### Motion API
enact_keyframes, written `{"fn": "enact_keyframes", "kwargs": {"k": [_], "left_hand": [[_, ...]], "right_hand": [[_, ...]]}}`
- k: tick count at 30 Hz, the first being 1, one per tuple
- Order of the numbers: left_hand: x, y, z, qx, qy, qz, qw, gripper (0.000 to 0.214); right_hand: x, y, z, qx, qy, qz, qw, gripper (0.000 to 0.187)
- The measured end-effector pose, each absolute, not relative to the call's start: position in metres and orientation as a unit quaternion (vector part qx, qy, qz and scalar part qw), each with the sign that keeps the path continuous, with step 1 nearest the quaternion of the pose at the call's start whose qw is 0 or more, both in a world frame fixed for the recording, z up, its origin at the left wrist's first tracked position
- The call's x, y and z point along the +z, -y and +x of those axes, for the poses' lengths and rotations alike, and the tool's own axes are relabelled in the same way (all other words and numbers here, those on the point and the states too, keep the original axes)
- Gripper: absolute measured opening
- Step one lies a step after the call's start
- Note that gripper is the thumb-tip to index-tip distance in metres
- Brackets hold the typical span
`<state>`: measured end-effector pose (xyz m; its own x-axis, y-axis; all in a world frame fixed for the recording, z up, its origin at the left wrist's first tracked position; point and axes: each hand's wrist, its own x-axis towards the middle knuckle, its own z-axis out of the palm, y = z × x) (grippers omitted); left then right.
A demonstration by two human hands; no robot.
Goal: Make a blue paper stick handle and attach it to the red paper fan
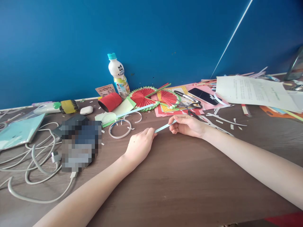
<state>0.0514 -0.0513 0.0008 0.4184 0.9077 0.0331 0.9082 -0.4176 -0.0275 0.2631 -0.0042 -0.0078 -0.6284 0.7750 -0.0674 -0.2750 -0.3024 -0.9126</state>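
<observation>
A narrow light-blue paper strip [162, 127] stretches between my two hands above the brown table. My left hand [140, 143] is closed round its left end. At the other end, my right hand [183, 125] pinches the strip between thumb and fingers. Just left of my left hand lies a roll of clear tape [120, 129]. Behind my hands sit two pleated red paper fans with green edges, a larger one [142, 98] and a smaller one [168, 97]. A pair of scissors with dark handles [194, 105] lies beyond my right hand.
A bottle with a turquoise cap [117, 75] stands against the blue wall. Tangled white cables [35, 157] and a pixelated phone-like object [81, 146] are on the left. A black phone [204, 96], a printed sheet [251, 91] and paper scraps [223, 119] lie on the right.
</observation>
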Motion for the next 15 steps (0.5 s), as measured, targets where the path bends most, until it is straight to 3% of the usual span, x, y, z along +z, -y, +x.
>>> {"fn": "enact_keyframes", "kwargs": {"k": [5,11,15], "left_hand": [[0.002,0.051,0.052,-0.001,0.548,-0.837,0.021,0.028],[0.004,0.052,0.053,-0.001,0.546,-0.837,0.028,0.027],[0.005,0.051,0.053,-0.017,0.547,-0.837,0.032,0.028]], "right_hand": [[-0.009,0.011,0.258,0.679,0.544,-0.304,0.387,0.025],[-0.008,0.024,0.251,0.333,0.760,-0.392,0.398,0.022],[-0.011,0.023,0.249,0.246,0.803,-0.387,0.380,0.021]]}}
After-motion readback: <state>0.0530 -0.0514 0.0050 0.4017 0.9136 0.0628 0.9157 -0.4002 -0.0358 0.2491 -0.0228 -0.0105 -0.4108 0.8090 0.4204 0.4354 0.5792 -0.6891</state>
